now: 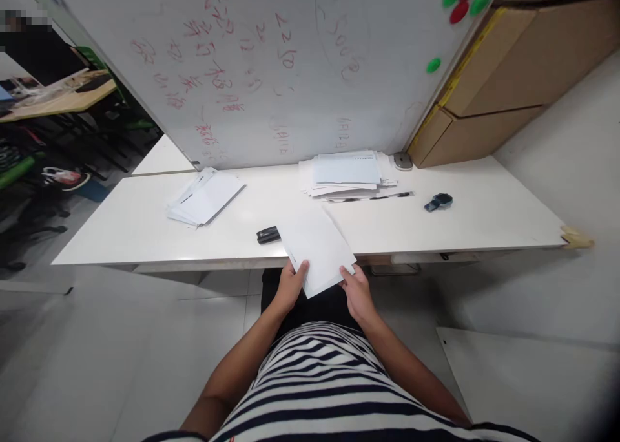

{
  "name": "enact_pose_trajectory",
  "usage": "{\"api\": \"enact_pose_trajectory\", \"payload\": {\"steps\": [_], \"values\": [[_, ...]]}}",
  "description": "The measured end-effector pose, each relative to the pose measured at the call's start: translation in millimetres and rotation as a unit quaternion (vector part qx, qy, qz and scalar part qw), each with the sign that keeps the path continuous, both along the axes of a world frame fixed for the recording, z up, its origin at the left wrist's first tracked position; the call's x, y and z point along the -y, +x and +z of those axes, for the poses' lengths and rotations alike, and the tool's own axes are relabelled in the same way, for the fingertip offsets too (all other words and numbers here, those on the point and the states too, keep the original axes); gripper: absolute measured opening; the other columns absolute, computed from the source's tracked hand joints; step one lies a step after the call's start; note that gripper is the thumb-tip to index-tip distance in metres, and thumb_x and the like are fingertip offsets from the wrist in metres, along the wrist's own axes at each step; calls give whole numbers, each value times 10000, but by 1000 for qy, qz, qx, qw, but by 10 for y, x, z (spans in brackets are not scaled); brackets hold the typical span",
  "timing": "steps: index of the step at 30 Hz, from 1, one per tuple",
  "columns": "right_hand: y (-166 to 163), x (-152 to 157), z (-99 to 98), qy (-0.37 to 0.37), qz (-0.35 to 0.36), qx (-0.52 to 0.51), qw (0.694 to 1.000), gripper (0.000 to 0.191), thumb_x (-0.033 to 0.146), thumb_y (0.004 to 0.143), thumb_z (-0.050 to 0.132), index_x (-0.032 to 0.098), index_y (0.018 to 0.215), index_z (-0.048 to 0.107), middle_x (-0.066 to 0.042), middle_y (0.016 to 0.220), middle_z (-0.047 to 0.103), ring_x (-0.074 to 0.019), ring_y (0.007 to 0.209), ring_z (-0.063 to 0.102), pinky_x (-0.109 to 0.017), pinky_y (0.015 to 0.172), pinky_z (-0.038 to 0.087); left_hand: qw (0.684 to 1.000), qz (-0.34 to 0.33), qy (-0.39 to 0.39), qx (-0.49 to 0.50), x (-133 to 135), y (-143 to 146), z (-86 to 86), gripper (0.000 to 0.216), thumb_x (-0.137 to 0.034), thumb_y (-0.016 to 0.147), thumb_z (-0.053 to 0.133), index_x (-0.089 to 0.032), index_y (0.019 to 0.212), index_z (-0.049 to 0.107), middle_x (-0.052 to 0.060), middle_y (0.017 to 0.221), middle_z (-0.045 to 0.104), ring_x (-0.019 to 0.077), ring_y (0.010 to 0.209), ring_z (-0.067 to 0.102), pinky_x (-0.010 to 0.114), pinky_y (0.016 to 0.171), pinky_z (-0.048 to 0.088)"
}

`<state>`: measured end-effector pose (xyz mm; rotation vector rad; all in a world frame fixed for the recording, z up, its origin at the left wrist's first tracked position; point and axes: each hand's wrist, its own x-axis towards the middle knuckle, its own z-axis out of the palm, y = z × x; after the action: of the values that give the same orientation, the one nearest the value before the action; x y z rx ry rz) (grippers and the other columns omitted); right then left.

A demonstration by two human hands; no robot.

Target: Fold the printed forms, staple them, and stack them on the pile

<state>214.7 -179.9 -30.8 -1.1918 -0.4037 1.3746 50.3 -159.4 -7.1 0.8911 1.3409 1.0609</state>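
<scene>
Several white sheets of paper (317, 248) are held tilted at the front edge of the white desk (436, 232). My left hand (291, 284) grips their left edge, thumb on top and fingers underneath. On the right edge, my right hand (356, 290) pinches the lower corner in the same way. A black stapler (268, 235) lies on the desk, its right end hidden behind the papers. Farther back stands a pile of papers (346, 170), with a dark pen-like item (403, 195) at its front edge. Another fanned stack of papers (208, 198) rests to the left.
A whiteboard (290, 73) with red writing and round magnets (433, 65) rises behind the desk. Cardboard boxes (498, 67) are stacked at the right rear. A dark wristwatch-like object (438, 201) and a small grey device (403, 161) sit on the right side.
</scene>
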Motion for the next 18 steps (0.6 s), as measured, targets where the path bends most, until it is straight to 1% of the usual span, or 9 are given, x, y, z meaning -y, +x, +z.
{"api": "enact_pose_trajectory", "payload": {"steps": [3, 4, 6, 8, 10, 12, 14, 16, 18], "values": [[79, -36, 8, -18, -52, 4, 998, 480, 385, 668, 766, 198, 1070, 582, -68, 1097, 696, -234, 986, 657, -386, 839, 542, 993, -107, -41, 4, 21, -42, -68, 434, -480, 705, 748, -147, 982, 720, 122, 1063, 714, 277, 981, 654, 385, 883, 500], [85, -40, 25, -17, -69, 7, 997, 487, 385, 661, 766, 197, 1070, 580, -70, 1089, 700, -239, 989, 659, -401, 853, 540, 990, -127, -59, 11, 18, -49, -91, 427, -480, 690, 760, -137, 943, 730, 126, 1023, 723, 277, 941, 664, 388, 863, 506], [70, -30, 57, 9, -76, 6, 997, 502, 379, 665, 756, 206, 1100, 574, -67, 1112, 697, -245, 1026, 651, -420, 891, 527, 986, -135, -90, 35, 9, -50, -142, 442, -476, 668, 779, -123, 929, 731, 131, 982, 729, 269, 893, 674, 392, 838, 515], [38, -1, 66, 41, -26, -4, 999, 508, 370, 684, 742, 225, 1142, 576, -58, 1158, 687, -248, 1066, 640, -423, 921, 513, 985, -115, -108, 71, 2, -39, -197, 467, -468, 653, 794, -121, 958, 722, 130, 992, 728, 259, 885, 676, 394, 839, 517], [11, 31, 36, 50, 63, -4, 997, 479, 387, 712, 723, 229, 1149, 603, -55, 1160, 692, -255, 1069, 641, -428, 930, 506, 984, -98, -111, 99, -3, -31, -245, 478, -464, 658, 793, -123, 984, 712, 129, 1027, 721, 252, 905, 673, 395, 857, 515], [9, 49, -18, 46, 129, 38, 990, 433, 436, 749, 689, 212, 1116, 644, -63, 1117, 712, -268, 1057, 647, -447, 941, 493, 986, -93, -105, 90, -18, -43, -275, 479, -469, 669, 785, -113, 979, 707, 135, 1031, 718, 249, 911, 669, 396, 868, 511], [42, 44, -61, 52, 146, 122, 980, 415, 478, 777, 652, 190, 1075, 676, -76, 1093, 721, -285, 1070, 638, -468, 967, 466, 992, -72, -88, 57, -52, -86, -282, 485, -472, 669, 783, -109, 979, 698, 133, 1017, 719, 239, 901, 667, 390, 868, 507], [111, 22, -65, 63, 145, 205, 966, 414, 494, 791, 629, 178, 1050, 694, -86, 1100, 719, -302, 1075, 633, -478, 973, 453, 997, -21, -74, 31, -101, -160, -263, 486, -478, 661, 785, -113, 967, 687, 122, 982, 723, 221, 876, 668, 376, 860, 506], [213, 0, -26, 67, 153, 262, 951, 402, 494, 795, 622, 172, 1019, 711, -91, 1079, 725, -312, 1033, 649, -474, 943, 469, 997, 35, -68, 25, -147, -252, -221, 482, -484, 648, 789, -116, 938, 677, 113, 941, 725, 211, 852, 672, 361, 842, 509]]}}
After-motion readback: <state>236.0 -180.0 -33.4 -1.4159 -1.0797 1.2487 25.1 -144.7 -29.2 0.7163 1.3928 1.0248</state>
